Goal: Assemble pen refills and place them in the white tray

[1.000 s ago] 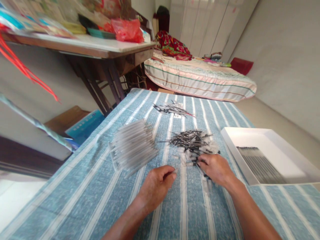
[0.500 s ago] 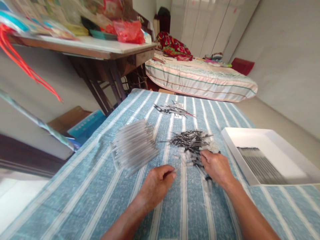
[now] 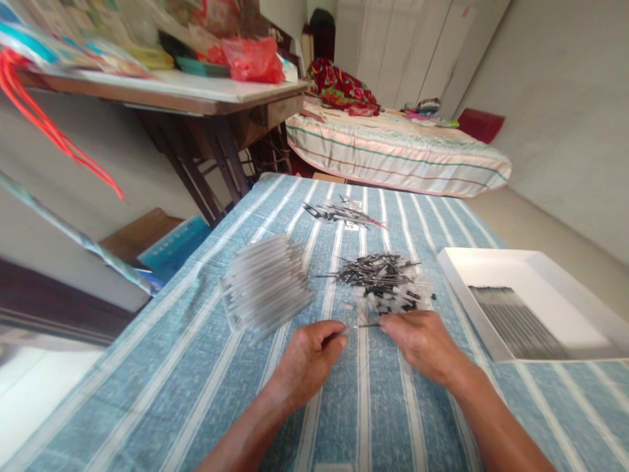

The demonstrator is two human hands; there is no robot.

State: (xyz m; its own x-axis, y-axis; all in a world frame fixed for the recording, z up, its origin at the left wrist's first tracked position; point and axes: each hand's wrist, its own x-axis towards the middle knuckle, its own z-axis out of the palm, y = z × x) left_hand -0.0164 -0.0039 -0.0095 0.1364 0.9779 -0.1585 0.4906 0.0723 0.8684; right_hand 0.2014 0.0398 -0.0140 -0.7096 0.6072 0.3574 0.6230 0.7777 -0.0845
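Now dark rod (image 3: 366, 325) in right hand (image 3: 421, 339)

Near the centre of the frame, the left hand (image 3: 314, 351) is pinching a small clear piece (image 3: 350, 330), and the right hand (image 3: 425, 337) is holding a thin dark rod (image 3: 367, 325) pointing toward it. A heap of dark and clear parts (image 3: 386, 282) is lying just above the right hand. Clear tubes (image 3: 268, 282) are lying left of centre, and a white box (image 3: 555, 282) is holding a row of dark-filled tubes (image 3: 518, 321) at the right.
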